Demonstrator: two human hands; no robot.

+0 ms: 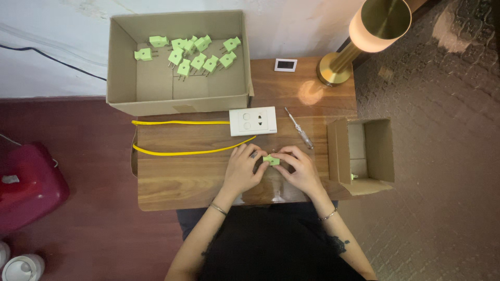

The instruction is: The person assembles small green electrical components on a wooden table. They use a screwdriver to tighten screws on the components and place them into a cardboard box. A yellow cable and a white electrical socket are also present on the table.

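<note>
Left hand [244, 169], right hand [299, 167] pinch green plug [271, 160] between fingertips.

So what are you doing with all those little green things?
A person sits at a wooden table, holding one small green plug between the left hand and right hand. More green plugs lie in a big cardboard box. A white socket, a yellow cable and a screwdriver lie nearby.

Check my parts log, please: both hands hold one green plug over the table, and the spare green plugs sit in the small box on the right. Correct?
Not quite. Both hands do hold one green plug, but the spare green plugs lie in the large box at the table's back left, as the head view shows.
</note>
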